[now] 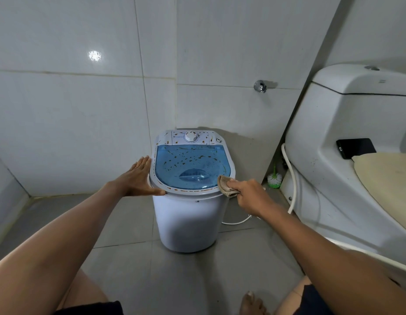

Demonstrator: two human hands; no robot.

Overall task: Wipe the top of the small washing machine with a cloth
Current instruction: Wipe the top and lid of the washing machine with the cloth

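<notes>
At the near right rim of the small white washing machine (188,221), right hand (249,196) fingers (231,184) pinch a folded beige cloth (226,182). Left hand (138,177), fingers straight, steadies the left rim. Brown specks across the translucent blue lid (193,165) and control panel (190,137) suggest wiping has barely begun.

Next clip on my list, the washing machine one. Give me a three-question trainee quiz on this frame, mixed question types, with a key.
1. True or false: the left hand lies flat with straight fingers against the left rim of the washing machine.
2. Multiple choice: the cloth is at which part of the blue lid?
A. its far edge by the dial
B. its near right edge
C. its left edge
3. Fill in: the dark phone lies on the ____.

Key:
1. True.
2. B; the right hand grips the cloth there.
3. Toilet, behind the cream seat cover.
</notes>
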